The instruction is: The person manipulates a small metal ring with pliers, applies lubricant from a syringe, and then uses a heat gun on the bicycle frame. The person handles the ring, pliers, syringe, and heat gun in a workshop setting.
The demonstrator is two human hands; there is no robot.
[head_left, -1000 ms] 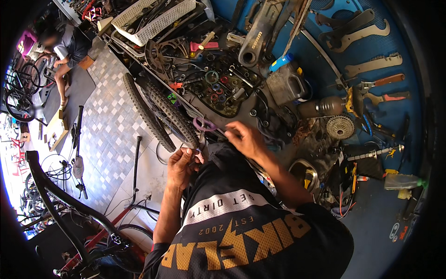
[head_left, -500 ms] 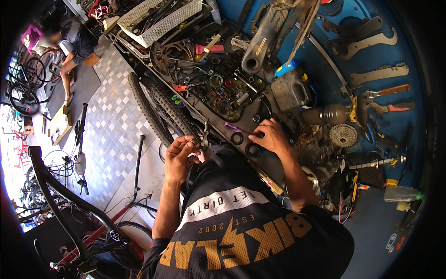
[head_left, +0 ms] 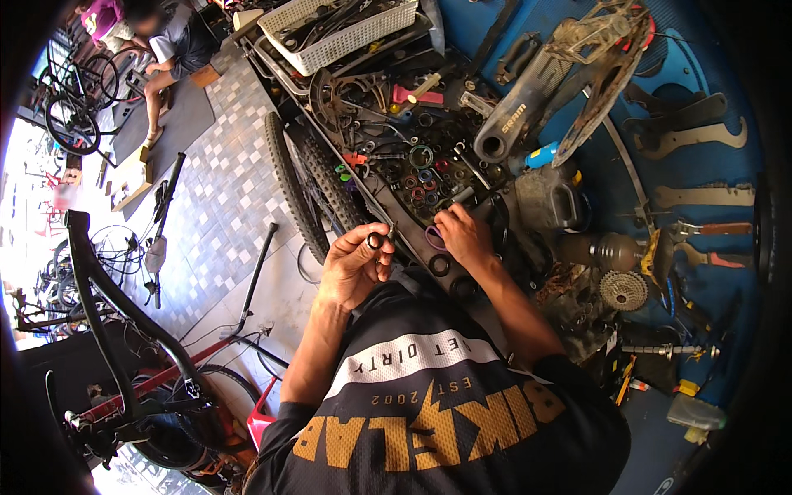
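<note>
A small black ring (head_left: 376, 241) is pinched between the thumb and fingers of my left hand (head_left: 356, 266), raised in front of my shirt beside the bench edge. My right hand (head_left: 467, 239) reaches over the dark bench top with its fingers curled downward. Its fingertips are close to a purple ring (head_left: 435, 238); whether they touch it, or what they hold, I cannot make out. A larger black ring (head_left: 440, 264) lies just nearer than the purple one. Beyond my fingertips several small coloured rings (head_left: 425, 183) lie scattered among dark parts.
Bicycle tyres (head_left: 299, 190) stand along the bench's left side. A white basket (head_left: 338, 37) of parts sits at the far end. To the right are a crank arm (head_left: 516, 115), a grey jug (head_left: 549, 198) and a cassette (head_left: 623, 290). A person (head_left: 177, 58) sits at far left.
The view has shifted, so the scene sits farther right and lower. My right hand has moved farther away over the bench. My left hand has turned, showing the black ring.
</note>
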